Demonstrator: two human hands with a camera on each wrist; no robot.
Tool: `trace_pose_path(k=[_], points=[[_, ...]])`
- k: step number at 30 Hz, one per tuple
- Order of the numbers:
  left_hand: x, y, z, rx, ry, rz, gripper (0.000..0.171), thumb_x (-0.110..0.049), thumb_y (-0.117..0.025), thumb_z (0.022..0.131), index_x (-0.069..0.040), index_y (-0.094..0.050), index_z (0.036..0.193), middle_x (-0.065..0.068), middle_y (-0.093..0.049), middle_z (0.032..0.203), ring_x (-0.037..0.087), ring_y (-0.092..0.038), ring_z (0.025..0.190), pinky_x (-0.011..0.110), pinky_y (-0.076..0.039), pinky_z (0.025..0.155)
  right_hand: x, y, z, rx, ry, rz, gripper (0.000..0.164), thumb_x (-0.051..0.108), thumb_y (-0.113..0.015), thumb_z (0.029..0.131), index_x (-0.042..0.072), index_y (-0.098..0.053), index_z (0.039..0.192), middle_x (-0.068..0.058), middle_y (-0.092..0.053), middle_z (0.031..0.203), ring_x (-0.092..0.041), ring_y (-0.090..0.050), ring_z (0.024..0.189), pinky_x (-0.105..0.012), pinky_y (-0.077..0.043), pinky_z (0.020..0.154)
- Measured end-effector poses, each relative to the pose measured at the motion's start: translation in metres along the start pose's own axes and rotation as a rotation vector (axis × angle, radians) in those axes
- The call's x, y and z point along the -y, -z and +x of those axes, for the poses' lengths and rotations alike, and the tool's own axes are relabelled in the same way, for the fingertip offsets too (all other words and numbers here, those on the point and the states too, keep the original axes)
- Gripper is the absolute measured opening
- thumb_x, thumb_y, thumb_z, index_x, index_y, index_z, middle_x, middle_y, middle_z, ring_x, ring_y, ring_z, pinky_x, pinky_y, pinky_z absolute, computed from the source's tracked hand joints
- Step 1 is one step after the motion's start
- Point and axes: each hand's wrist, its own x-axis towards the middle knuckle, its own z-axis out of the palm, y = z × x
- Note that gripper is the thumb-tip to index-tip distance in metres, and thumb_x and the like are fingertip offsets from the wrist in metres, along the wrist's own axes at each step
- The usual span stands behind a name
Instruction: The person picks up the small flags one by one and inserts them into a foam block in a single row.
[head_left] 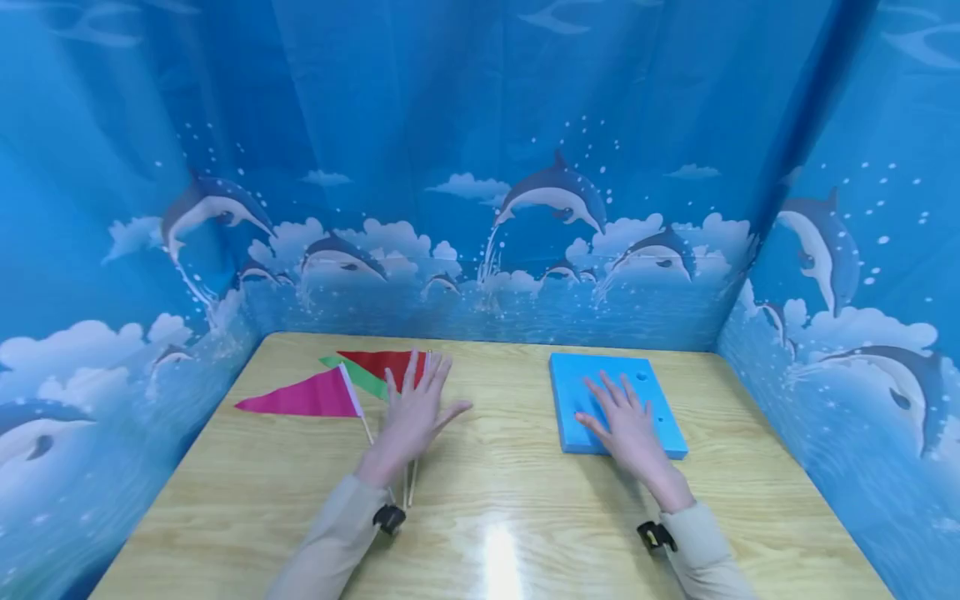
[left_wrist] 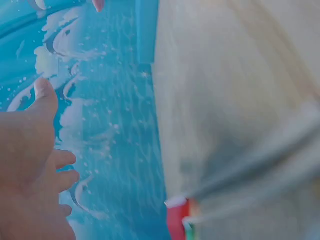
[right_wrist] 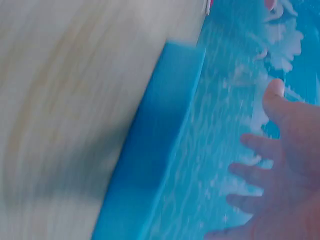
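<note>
Both hands are held out with fingers spread and nothing in them. In the head view the left hand (head_left: 411, 417) overlaps the sticks of several small pennant flags. A magenta flag (head_left: 307, 396) points left, and behind it lie a red flag (head_left: 386, 365) and a green flag (head_left: 360, 379), partly covered by the fingers. The right hand (head_left: 630, 425) hovers over a blue block (head_left: 600, 367) with small round holes in its top. The left wrist view has the left hand (left_wrist: 30, 170) at its left edge; in the right wrist view, the right hand (right_wrist: 285, 170) is beside the block's side.
The wood-grain table (head_left: 495, 467) carries the flags at left and the block at right. Blue curtains (head_left: 420, 167) printed with dolphins enclose its back and both sides. A dark band with a small device (head_left: 390, 518) is on each wrist.
</note>
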Motion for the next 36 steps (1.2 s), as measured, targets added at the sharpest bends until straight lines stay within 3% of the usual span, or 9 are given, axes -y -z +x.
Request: trace_pose_path(k=[6, 12, 18, 26, 32, 36], points=[[-0.031, 0.003, 0.020, -0.034, -0.046, -0.047, 0.082, -0.064, -0.050, 0.098, -0.016, -0.028, 0.161, 0.007, -0.024, 0.167, 0.035, 0.003, 0.156, 0.068, 0.007, 0.120, -0.038, 0.024, -0.003, -0.004, -0.008, -0.029, 0.063, 0.036, -0.064, 0.100, 0.007, -0.044, 0.152, -0.024, -0.035, 0.158, -0.053, -0.018, 0.148, -0.081, -0.020, 0.108], [-0.063, -0.010, 0.038, -0.035, -0.126, -0.094, 0.077, -0.060, -0.049, 0.101, -0.014, -0.032, 0.159, 0.005, -0.026, 0.167, 0.031, 0.000, 0.157, 0.069, 0.002, 0.120, -0.079, 0.038, -0.012, 0.019, -0.012, -0.044, 0.064, 0.036, -0.065, 0.100, 0.003, -0.044, 0.151, -0.029, -0.036, 0.155, -0.058, -0.020, 0.144, -0.081, -0.021, 0.106], [-0.091, -0.038, 0.052, 0.047, -0.194, -0.095, 0.073, -0.058, -0.047, 0.102, -0.017, -0.029, 0.160, 0.003, -0.024, 0.167, 0.029, -0.001, 0.157, 0.068, 0.000, 0.120, -0.107, 0.038, -0.020, 0.090, -0.002, -0.060, 0.069, 0.039, -0.065, 0.099, 0.002, -0.042, 0.151, -0.029, -0.035, 0.156, -0.057, -0.021, 0.144, -0.083, -0.022, 0.103], [-0.119, -0.072, 0.056, 0.198, -0.274, -0.035, 0.072, -0.058, -0.045, 0.102, -0.016, -0.032, 0.160, 0.000, -0.027, 0.166, 0.029, -0.007, 0.156, 0.069, -0.008, 0.121, -0.122, 0.029, -0.027, 0.230, -0.047, -0.009, 0.076, 0.047, -0.065, 0.097, 0.002, -0.040, 0.153, -0.026, -0.032, 0.159, -0.055, -0.018, 0.146, -0.087, -0.014, 0.101], [-0.126, -0.086, 0.056, 0.309, -0.309, -0.013, 0.070, -0.056, -0.048, 0.102, -0.019, -0.032, 0.159, -0.001, -0.026, 0.167, 0.030, -0.010, 0.156, 0.068, -0.008, 0.121, -0.124, 0.027, -0.028, 0.275, -0.079, 0.026, 0.077, 0.049, -0.061, 0.099, 0.002, -0.037, 0.155, -0.025, -0.028, 0.161, -0.054, -0.015, 0.147, -0.085, -0.012, 0.104], [-0.126, -0.087, 0.056, 0.330, -0.317, -0.009, 0.070, -0.054, -0.049, 0.102, -0.019, -0.031, 0.160, -0.001, -0.024, 0.167, 0.031, -0.011, 0.156, 0.069, -0.008, 0.121, -0.123, 0.027, -0.029, 0.275, -0.090, 0.027, 0.077, 0.049, -0.061, 0.099, 0.002, -0.036, 0.155, -0.025, -0.028, 0.161, -0.055, -0.014, 0.147, -0.086, -0.012, 0.104]])
